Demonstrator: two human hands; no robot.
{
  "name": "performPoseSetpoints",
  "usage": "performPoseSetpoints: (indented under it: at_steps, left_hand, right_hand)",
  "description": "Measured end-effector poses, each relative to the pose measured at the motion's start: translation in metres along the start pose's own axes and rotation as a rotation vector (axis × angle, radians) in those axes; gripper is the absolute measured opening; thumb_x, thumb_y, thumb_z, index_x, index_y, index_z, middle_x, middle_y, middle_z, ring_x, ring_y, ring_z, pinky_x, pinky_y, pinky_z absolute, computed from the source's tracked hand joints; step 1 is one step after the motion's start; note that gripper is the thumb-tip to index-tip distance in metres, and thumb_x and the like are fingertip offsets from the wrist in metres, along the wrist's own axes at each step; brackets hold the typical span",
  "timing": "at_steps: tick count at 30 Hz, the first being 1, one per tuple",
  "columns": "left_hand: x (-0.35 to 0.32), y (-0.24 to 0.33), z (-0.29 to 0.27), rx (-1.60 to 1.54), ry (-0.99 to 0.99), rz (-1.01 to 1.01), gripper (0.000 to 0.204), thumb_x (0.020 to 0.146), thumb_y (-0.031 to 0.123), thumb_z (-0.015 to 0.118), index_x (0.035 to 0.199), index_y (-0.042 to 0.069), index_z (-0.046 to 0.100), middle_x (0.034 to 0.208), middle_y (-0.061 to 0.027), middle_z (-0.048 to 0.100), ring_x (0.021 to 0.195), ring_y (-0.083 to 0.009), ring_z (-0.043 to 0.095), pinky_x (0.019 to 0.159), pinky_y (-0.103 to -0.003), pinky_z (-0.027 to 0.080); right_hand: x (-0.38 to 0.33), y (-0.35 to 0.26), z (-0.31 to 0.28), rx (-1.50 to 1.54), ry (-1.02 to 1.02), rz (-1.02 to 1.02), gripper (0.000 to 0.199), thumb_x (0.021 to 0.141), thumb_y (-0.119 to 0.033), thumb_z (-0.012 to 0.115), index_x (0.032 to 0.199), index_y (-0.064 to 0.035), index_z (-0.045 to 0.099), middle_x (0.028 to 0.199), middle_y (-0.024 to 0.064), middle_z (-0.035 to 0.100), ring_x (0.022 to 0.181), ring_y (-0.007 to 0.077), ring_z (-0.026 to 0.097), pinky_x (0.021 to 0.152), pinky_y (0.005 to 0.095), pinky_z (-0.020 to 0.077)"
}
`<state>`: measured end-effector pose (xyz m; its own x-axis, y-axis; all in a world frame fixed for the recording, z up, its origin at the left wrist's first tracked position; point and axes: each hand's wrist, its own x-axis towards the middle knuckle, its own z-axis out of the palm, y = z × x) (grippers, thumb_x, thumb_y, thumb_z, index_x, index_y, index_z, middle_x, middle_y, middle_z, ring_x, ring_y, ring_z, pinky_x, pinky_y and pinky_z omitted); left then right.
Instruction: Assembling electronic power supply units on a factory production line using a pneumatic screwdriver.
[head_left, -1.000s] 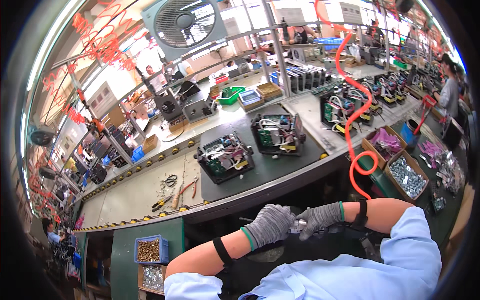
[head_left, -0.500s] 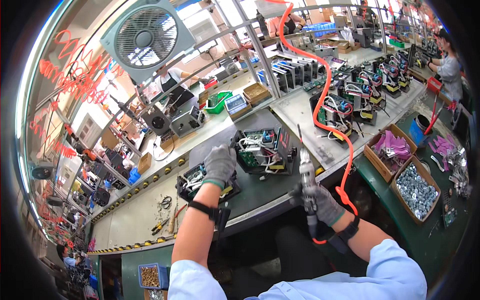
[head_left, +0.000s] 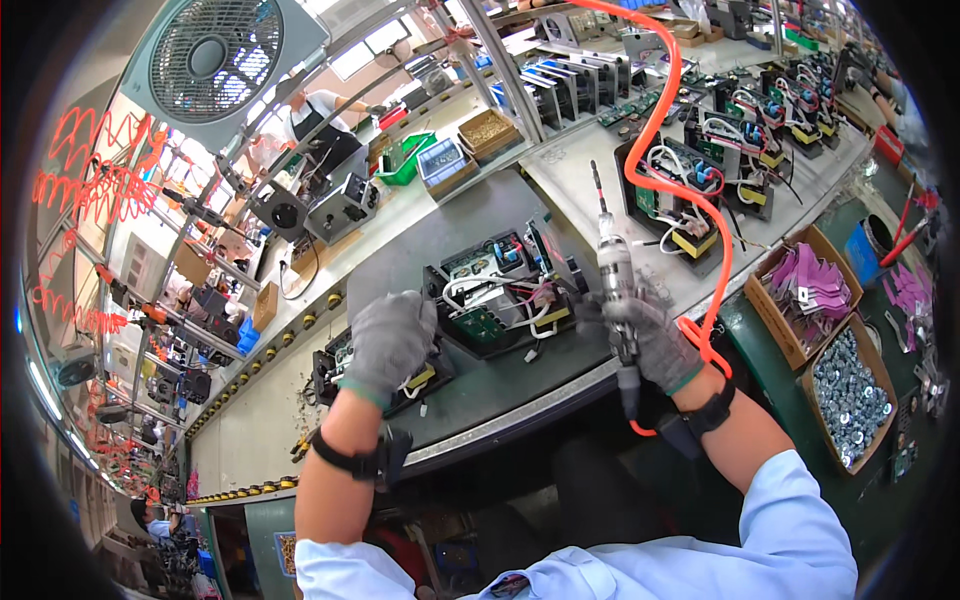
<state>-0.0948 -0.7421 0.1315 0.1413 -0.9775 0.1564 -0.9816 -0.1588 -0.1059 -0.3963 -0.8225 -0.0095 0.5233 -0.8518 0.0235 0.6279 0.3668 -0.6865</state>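
Mat: the dark mat (head_left: 450, 235) is your landmark; two uncased circuit units rest on it side by side.
Right grip: your gloved right hand (head_left: 655, 345) is wrapped around the power screwdriver (head_left: 615, 275), at the mat's right side.
Bit: the bit (head_left: 597, 182) points up and away from you, probably angled so its tip clears the exposed wiring.
Hose: the orange-red hose (head_left: 672, 75) curves down right of the mat, its slack likely letting the tool swing.
Left grip: your left hand (head_left: 390, 340) curls over the mat's left part; I cannot tell whether it grasps anything.
Units: the nearer-centre unit (head_left: 490, 300) lies mid-mat, between your hands; the left unit (head_left: 420, 376) is partly hidden behind your left hand.
Supplies: purple pieces (head_left: 810, 282) and metal hardware (head_left: 850, 395) sit boxed right of the mat, presumably for easy reach.
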Motion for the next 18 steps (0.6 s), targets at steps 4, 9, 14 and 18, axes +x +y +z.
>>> performPoseSetpoints:
  at_steps: [4,9,14,18]
  left_hand:
    - [-0.067,0.039,0.036,-1.012,-0.272,-0.125,0.033,0.102,0.038,0.059,0.095,0.007,0.066,0.078,-0.0045,0.067,0.061,-0.0224,0.059,0.062,-0.035,0.050]
    - [-0.072,0.009,0.124,-2.317,-0.592,-0.573,0.034,0.100,0.024,0.061,0.120,-0.003,0.063,0.113,-0.0209,0.069,0.091,-0.0308,0.068,0.069,-0.036,0.055]
    - [-0.079,0.009,0.147,-2.213,-0.491,-0.548,0.038,0.099,0.021,0.063,0.127,-0.004,0.058,0.117,-0.0221,0.068,0.093,-0.0304,0.071,0.068,-0.036,0.057]
    - [-0.087,0.022,0.138,-2.090,-0.404,-0.667,0.029,0.102,0.024,0.062,0.115,-0.002,0.061,0.100,-0.0184,0.071,0.067,-0.0248,0.070,0.045,-0.029,0.051]
  right_hand:
    - [-0.060,-0.005,0.003,-0.121,-0.111,0.124,0.048,0.086,-0.028,0.076,0.122,-0.0056,0.056,0.099,0.0091,0.068,0.093,0.0202,0.070,0.071,0.0299,0.0610]
    - [-0.147,0.022,0.005,-0.367,-0.156,0.386,0.045,0.087,-0.025,0.077,0.118,-0.0047,0.053,0.087,0.0059,0.066,0.073,0.0134,0.068,0.061,0.0268,0.0581]
    - [-0.189,0.052,0.003,-0.561,-0.165,0.573,0.047,0.085,-0.027,0.078,0.118,-0.0013,0.055,0.088,0.0060,0.064,0.073,0.0108,0.065,0.061,0.0259,0.0562]
    - [-0.192,0.057,0.009,-0.631,-0.194,0.620,0.049,0.085,-0.024,0.079,0.122,-0.0016,0.056,0.087,0.0064,0.067,0.072,0.0105,0.065,0.062,0.0248,0.0551]
